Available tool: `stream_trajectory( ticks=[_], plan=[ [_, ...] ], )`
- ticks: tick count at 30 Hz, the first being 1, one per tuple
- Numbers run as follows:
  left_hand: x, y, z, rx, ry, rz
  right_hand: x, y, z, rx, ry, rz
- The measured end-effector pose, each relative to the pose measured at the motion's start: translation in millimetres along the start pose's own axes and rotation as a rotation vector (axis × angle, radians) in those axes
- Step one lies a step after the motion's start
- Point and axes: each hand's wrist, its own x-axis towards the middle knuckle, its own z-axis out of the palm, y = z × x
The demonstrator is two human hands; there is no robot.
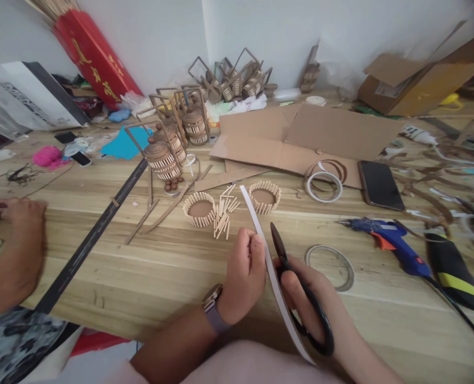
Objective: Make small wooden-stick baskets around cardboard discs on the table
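Note:
My left hand [243,272], with a watch on the wrist, is closed in a pinch on a long white strip [257,218] that runs from near my lap toward the far side. My right hand [313,298] grips black scissors [297,288] whose closed blades lie along the strip's right edge. Just beyond the strip lie two small round stick-rimmed baskets [199,209] [264,196] and a heap of short wooden sticks [223,212].
Another person's hand [15,240] rests at the left edge. A blue glue gun [389,240], tape rings [330,264] [324,186], a phone [380,185], flat cardboard [301,138], several finished wooden lanterns [163,154] and a long black strip [93,237] cover the wooden table.

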Motion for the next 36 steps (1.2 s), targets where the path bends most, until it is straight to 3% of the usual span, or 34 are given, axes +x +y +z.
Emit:
stream_trajectory(
  ticks=[4,7,10,12,16,21,27,31,33,34,36],
  plan=[
    [5.4,-0.7,-6.0,-0.04,0.047,0.036,3.4,18.8,1.1,-0.418,-0.058,0.103],
    [11.6,2.3,-11.3,-0.105,0.013,0.012,3.5,31.7,7.4,-0.595,-0.077,-0.002],
    [18.1,7.0,-17.1,-0.143,-0.086,-0.01,5.8,30.9,4.9,-0.518,-0.044,-0.097],
    [22.1,10.0,-20.9,-0.141,-0.178,-0.038,10.1,22.4,-4.6,-0.384,0.044,-0.107],
    [28.0,14.2,-26.2,-0.075,-0.373,-0.093,23.3,-1.4,-26.0,-0.049,0.202,-0.017],
    [29.5,15.3,-28.5,-0.002,-0.533,-0.089,32.6,-12.1,-28.8,0.315,0.039,0.1],
    [29.6,14.6,-36.1,0.128,-0.501,-0.117,27.0,16.8,-43.2,0.2,0.273,0.084],
    [29.2,14.4,-36.3,0.033,-0.554,-0.232,27.0,38.2,-57.0,-0.255,0.398,-0.011],
    [28.1,15.5,-33.9,-0.015,-0.599,-0.268,27.6,39.5,-57.6,-0.381,0.461,-0.021],
    [27.4,16.5,-32.5,-0.013,-0.611,-0.267,27.7,37.1,-56.0,-0.351,0.452,0.0],
    [25.7,18.9,-29.8,0.048,-0.618,-0.235,27.7,27.3,-49.6,-0.15,0.305,0.063]
  ],
)
